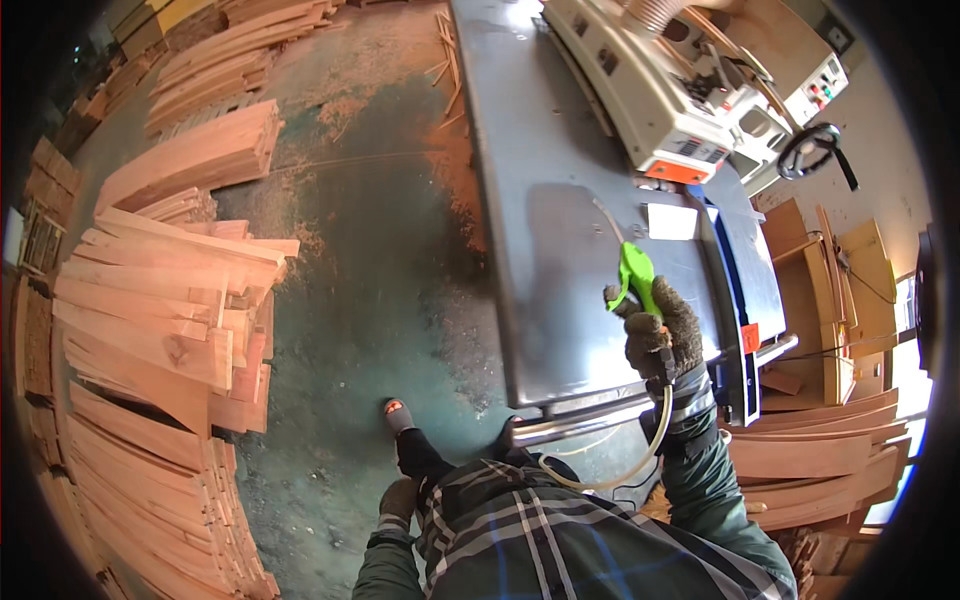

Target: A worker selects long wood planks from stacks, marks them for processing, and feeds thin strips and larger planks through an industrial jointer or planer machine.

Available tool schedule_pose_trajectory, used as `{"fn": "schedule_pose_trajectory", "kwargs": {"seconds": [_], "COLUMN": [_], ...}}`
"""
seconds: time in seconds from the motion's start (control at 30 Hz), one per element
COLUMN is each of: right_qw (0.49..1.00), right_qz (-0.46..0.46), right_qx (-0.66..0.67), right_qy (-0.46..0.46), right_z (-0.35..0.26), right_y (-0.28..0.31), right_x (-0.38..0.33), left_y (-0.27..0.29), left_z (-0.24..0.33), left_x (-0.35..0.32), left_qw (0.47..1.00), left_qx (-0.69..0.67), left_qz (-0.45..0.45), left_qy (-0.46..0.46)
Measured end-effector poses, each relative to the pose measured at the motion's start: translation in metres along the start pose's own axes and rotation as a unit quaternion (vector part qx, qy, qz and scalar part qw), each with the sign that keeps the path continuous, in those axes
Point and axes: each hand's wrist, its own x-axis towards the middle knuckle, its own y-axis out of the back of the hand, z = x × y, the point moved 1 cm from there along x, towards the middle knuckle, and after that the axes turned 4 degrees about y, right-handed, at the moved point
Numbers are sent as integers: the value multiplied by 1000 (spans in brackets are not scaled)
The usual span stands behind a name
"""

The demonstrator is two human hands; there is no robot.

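My right hand [662, 335], in a dark knitted glove, grips a bright green air blow gun [636, 277] over the grey steel machine table [560, 250]. The gun's thin nozzle points up and left across the table, and a pale hose [640, 460] loops down from its handle toward my body. My left hand [398, 498], also gloved, hangs low beside my plaid jacket, holding nothing I can see, above the green floor.
A beige saw machine head [660, 90] with a black handwheel [810, 150] stands at the table's far end. Stacks of reddish wooden boards [150, 330] fill the left side. More boards [810, 460] lie at right. Sawdust covers the floor [380, 230].
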Motion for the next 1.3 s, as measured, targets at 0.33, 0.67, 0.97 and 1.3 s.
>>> {"fn": "schedule_pose_trajectory", "kwargs": {"seconds": [0.33, 0.67, 0.97, 1.3], "right_qw": [931, 882, 853, 894], "right_qz": [152, 201, 235, 146], "right_qx": [-287, -337, -359, -355], "right_qy": [169, 262, 298, 230], "right_z": [10, 40, 31, 39], "right_y": [-23, -15, -5, -9], "right_x": [192, 269, 282, 294], "left_y": [-83, -61, -69, -82], "left_z": [-199, -175, -195, -195], "left_x": [8, 22, 37, 49], "left_qw": [988, 987, 968, 978], "left_qx": [-121, -157, -240, -202], "left_qz": [67, 40, -16, 32], "left_qy": [-62, -1, 68, 29]}}
